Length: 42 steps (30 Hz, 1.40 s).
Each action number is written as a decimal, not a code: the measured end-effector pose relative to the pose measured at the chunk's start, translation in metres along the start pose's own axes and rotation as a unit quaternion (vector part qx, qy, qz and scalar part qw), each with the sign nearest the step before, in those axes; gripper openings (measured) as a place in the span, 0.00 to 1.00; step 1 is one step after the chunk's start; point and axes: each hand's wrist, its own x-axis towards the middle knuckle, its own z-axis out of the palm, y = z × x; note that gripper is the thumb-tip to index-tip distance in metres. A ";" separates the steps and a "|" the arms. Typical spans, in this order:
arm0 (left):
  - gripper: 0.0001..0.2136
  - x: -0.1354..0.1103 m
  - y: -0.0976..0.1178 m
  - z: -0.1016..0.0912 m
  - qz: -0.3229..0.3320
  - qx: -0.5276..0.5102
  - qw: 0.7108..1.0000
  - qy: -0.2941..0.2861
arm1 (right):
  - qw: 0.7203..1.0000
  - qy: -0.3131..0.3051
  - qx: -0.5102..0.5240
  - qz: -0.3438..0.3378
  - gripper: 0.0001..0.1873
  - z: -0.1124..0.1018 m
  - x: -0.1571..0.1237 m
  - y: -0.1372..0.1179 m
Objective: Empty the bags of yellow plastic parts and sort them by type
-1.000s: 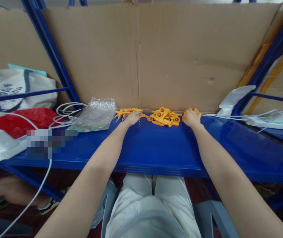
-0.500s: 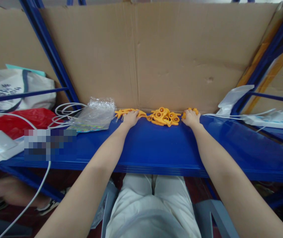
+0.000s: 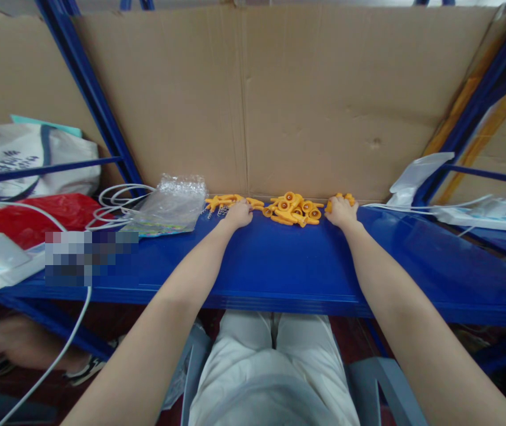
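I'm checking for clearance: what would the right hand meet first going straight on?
First would likely come the yellow pieces against the right hand, then the cardboard behind them; any gap between is unclear.

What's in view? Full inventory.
Shelf: one, blue, middle
Pile: uncountable, yellow, back centre
Chained pieces: several, yellow, left of pile
Clear bag: one, transparent, left
Red plastic: one, red, left
Tote: one, white-navy, left rear
Cables: several, white, sides
Power strip: one, white, right
Plastic piece: one, whitish, right
Cardboard: several, brown, behind
Posts: several, blue, sides
Chair: one, grey, below
Co-worker legs: unclear count, bare, lower left
Trousers: one, white, bottom centre
Left hand: one, bare, at chained pieces
Right hand: one, bare, on yellow pieces
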 end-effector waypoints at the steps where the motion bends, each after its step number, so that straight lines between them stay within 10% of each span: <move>1: 0.16 0.001 -0.001 0.002 0.009 0.001 1.000 0.000 | 1.000 0.000 0.000 0.000 0.25 0.001 0.001 0.001; 15: 0.18 -0.005 0.013 0.000 0.053 -0.001 0.998 0.047 | 0.999 0.029 0.013 -0.011 0.24 0.002 0.002 0.001; 21: 0.25 -0.003 0.033 0.003 0.135 -0.042 0.990 -0.019 | 0.999 0.044 0.008 -0.019 0.24 -0.004 0.002 -0.008; 42: 0.07 0.001 0.031 -0.004 0.042 -0.213 0.974 0.060 | 0.980 0.075 0.034 -0.184 0.26 -0.023 -0.013 -0.071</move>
